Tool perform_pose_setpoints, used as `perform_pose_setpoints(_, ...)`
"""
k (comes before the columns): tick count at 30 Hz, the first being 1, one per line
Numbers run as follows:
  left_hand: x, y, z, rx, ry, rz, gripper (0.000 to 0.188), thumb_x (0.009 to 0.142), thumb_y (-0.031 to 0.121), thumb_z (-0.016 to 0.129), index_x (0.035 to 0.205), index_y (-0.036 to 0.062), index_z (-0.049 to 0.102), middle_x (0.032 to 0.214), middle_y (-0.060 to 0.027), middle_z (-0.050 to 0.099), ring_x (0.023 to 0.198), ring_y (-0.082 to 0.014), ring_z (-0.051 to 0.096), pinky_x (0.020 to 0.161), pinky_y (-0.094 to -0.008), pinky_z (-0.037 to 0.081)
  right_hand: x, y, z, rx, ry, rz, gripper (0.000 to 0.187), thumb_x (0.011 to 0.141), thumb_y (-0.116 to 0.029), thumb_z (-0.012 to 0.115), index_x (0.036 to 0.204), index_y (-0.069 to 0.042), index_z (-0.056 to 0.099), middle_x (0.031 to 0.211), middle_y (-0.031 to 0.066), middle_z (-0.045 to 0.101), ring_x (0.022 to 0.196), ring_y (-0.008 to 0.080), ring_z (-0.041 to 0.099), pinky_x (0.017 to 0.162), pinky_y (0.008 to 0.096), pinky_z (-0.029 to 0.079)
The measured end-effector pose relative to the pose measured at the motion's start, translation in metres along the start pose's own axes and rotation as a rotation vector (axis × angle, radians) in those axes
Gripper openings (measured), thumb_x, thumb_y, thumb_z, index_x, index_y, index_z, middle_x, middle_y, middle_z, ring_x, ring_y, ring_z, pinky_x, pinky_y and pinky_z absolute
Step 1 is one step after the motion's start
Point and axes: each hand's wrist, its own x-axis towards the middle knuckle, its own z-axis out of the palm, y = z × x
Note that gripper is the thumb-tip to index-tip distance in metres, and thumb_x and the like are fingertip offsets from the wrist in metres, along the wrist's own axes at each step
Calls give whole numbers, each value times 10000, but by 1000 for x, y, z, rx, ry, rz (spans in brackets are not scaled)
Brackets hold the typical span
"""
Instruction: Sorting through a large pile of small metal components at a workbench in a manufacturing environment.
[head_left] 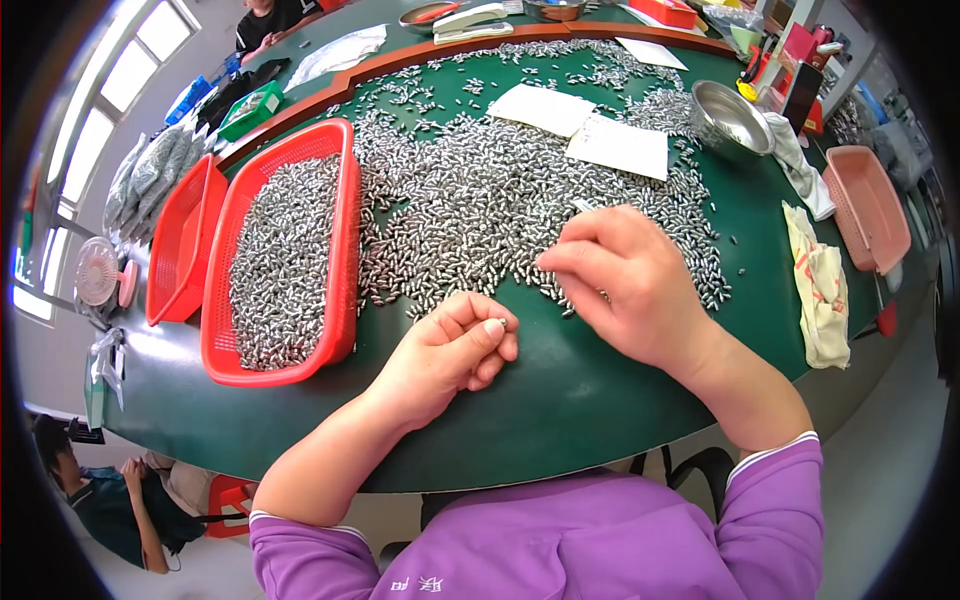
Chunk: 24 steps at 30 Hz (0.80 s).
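Observation:
A wide heap of small silvery metal pieces (450, 210), short and bullet-shaped, lies across the green table. At its near edge my left hand (445, 350) is closed, thumb against fingers, with one such small metal piece (503, 322) showing at the thumb tip. My right hand (625, 280) hovers over the heap's near right part, fingers bent and thumb pinched in. A thin pale tip (583, 205) shows just beyond its fingers; I cannot make out what it is or whether the hand holds it. Left of the heap stands a red plastic basket (349, 230) full of the same pieces.
White paper sheets (620, 147) lie on the heap. A steel bowl (732, 118), a cream cloth (822, 290) and a pink basket (868, 210) are at the right. Another red basket (185, 245) and a pink fan (100, 272) stand left. A wooden rim (440, 55) borders the far side. Two people sit nearby.

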Motion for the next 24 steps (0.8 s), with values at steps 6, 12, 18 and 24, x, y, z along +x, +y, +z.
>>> perform_pose_setpoints(6, -3, 5, -6, 166, 127, 84, 77, 930, 100, 586, 998, 66, 574, 827, 20, 559, 616, -34, 446, 527, -190, 348, 3, 10, -18, -252, -59, 194, 159, 757, -69, 701, 901, -89, 638, 884, 58, 589, 853, 265, 578, 747, 376, 473)
perform_pose_setpoints(12, -6, 8, 8, 796, 324, 278, 88, 852, 81, 641, 887, 26, 582, 664, 46, 448, 589, -44, 395, 546, -237, 368, -10, 29, -21, -309, -276, 415, 207, 806, -188, 681, 973, -78, 624, 855, 86, 597, 832, 279, 605, 743, 386, 483)
perform_pose_setpoints(18, -9, 9, 11, 1200, 333, 79, 128, 817, 112, 651, 898, 39, 583, 594, -35, 449, 548, -162, 462, 552, -325, 411, -9, 28, -11, -259, -132, 378, 177, 790, -124, 643, 945, -50, 599, 873, 114, 603, 769, 295, 629, 704, 411, 516)
perform_pose_setpoints(24, -10, 13, 12, 1201, 328, 27, 153, 814, 125, 658, 909, 36, 578, 616, -37, 475, 565, -166, 479, 564, -336, 421, -9, -16, -13, 186, -369, 354, 292, 745, -93, 623, 1020, -53, 534, 880, 102, 564, 740, 237, 624, 660, 366, 509)
